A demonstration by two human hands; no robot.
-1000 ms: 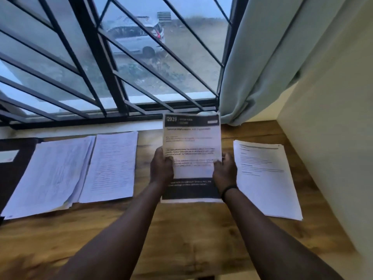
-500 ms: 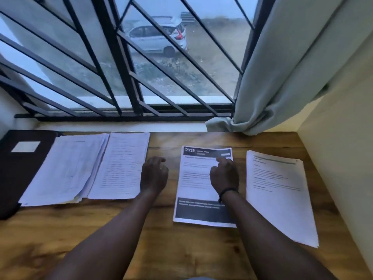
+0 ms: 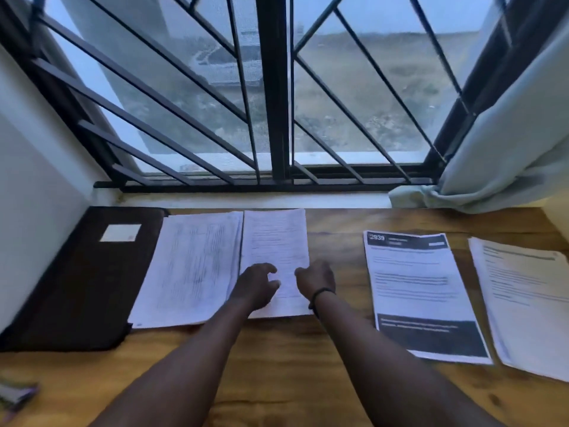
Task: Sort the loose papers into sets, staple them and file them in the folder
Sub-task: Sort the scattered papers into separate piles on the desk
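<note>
Several paper sets lie in a row on the wooden table (image 3: 277, 365). A narrow set of white pages (image 3: 275, 238) lies in the middle, and both hands are on it. My left hand (image 3: 257, 285) rests on its left part with fingers loosely curled. My right hand (image 3: 315, 277) is at its right edge, fingers bent down at the paper's side. A thicker stack (image 3: 194, 266) lies just left of it. A dark folder (image 3: 77, 282) with a white label lies at the far left. A sheet with black bands marked 2939 (image 3: 418, 291) lies to the right.
Another white set (image 3: 523, 300) lies at the far right edge. A barred window (image 3: 277, 103) and its sill run behind the table. A pale curtain (image 3: 505, 155) hangs at the right. A small blurred object (image 3: 15, 394) sits at the table's front left corner.
Both hands laid the 2939 sheet flat on the table, let go of it, and moved left onto the narrow white set. The view has swung left.
</note>
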